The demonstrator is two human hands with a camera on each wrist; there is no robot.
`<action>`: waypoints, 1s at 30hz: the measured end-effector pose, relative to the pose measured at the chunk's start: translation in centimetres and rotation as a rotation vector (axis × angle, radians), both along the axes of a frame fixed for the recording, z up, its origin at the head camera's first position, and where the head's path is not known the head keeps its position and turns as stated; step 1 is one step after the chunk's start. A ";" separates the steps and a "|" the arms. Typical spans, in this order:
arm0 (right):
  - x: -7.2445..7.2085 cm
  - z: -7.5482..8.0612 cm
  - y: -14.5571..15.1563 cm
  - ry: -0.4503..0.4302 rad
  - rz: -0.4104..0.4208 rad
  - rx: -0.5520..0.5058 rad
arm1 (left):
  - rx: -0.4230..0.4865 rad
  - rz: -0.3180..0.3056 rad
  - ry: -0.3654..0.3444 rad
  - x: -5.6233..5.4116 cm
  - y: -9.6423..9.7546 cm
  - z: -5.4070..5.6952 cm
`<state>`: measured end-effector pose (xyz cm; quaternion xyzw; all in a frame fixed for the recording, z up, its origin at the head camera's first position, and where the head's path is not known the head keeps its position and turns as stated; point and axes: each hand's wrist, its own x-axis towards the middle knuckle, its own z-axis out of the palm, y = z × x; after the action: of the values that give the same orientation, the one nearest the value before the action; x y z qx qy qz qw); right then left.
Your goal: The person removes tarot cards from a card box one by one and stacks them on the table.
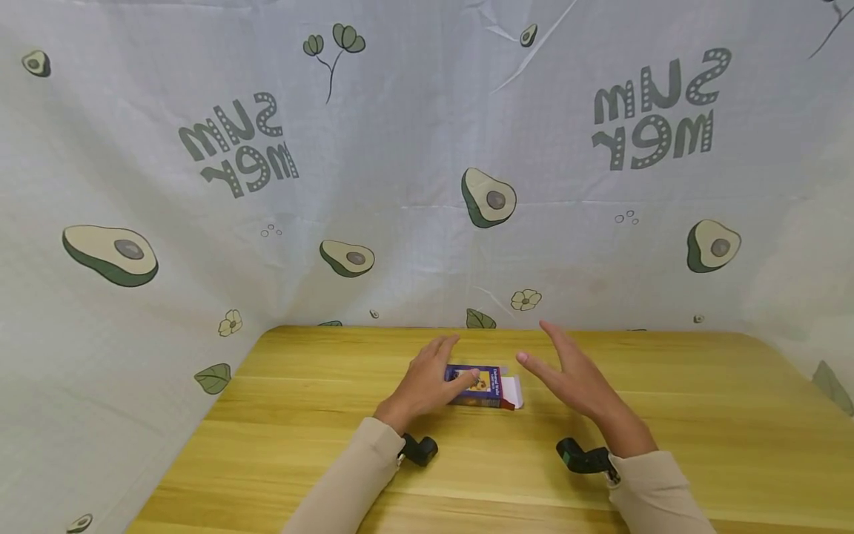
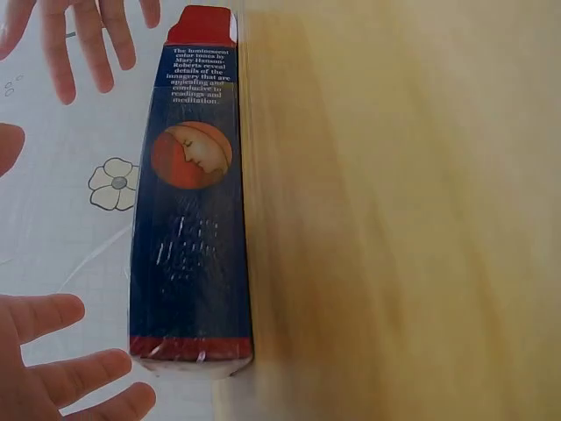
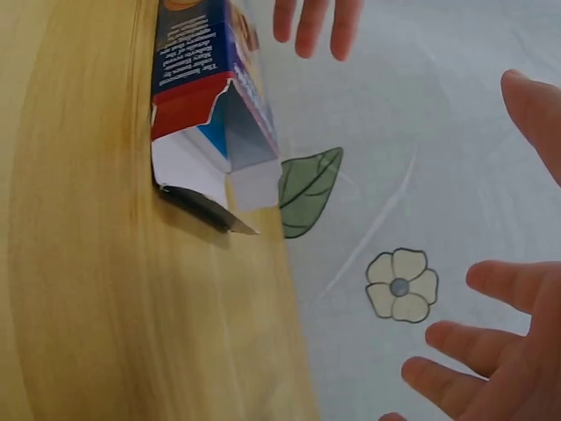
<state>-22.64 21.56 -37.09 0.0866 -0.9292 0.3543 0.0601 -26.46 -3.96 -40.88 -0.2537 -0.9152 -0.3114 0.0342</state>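
Observation:
A blue and red card box (image 1: 472, 386) lies on the table with its open end to the right. Its white flap (image 1: 512, 391) sticks out there. Printing and a round moon-face picture (image 2: 192, 155) cover one narrow side. In the right wrist view the open end (image 3: 250, 132) shows bare inner walls and a bit of blue; the depth is hidden. My left hand (image 1: 422, 382) is at the box's left end, its thumb overlapping the box in the head view; contact cannot be told. Fingers spread, my right hand (image 1: 579, 380) hovers right of the flap, holding nothing.
The wooden table (image 1: 667, 415) reaches back to a pale curtain (image 1: 414, 148) printed with avocados, flowers and lettering. Similar cloth hangs on the left and right. Black wrist cameras (image 1: 420, 450) sit below both hands.

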 end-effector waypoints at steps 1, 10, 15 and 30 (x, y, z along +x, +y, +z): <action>0.0 -0.1 0.0 -0.005 -0.006 -0.006 | 0.010 -0.006 -0.005 -0.1 0.1 -0.1; -0.5 -1.4 0.2 -0.028 -0.010 -0.105 | 0.086 -0.049 -0.077 -0.7 0.7 -1.2; -0.7 -1.8 0.1 -0.048 0.006 -0.146 | 0.102 -0.077 -0.098 -0.9 0.6 -1.8; -0.8 -1.7 -0.1 -0.052 0.002 -0.129 | -0.012 -0.124 -0.035 -1.3 0.8 -3.1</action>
<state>-23.45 21.50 -38.78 0.0740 -0.9057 0.4155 0.0409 -27.77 -3.15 -43.95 -0.3045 -0.9000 -0.3119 -0.0027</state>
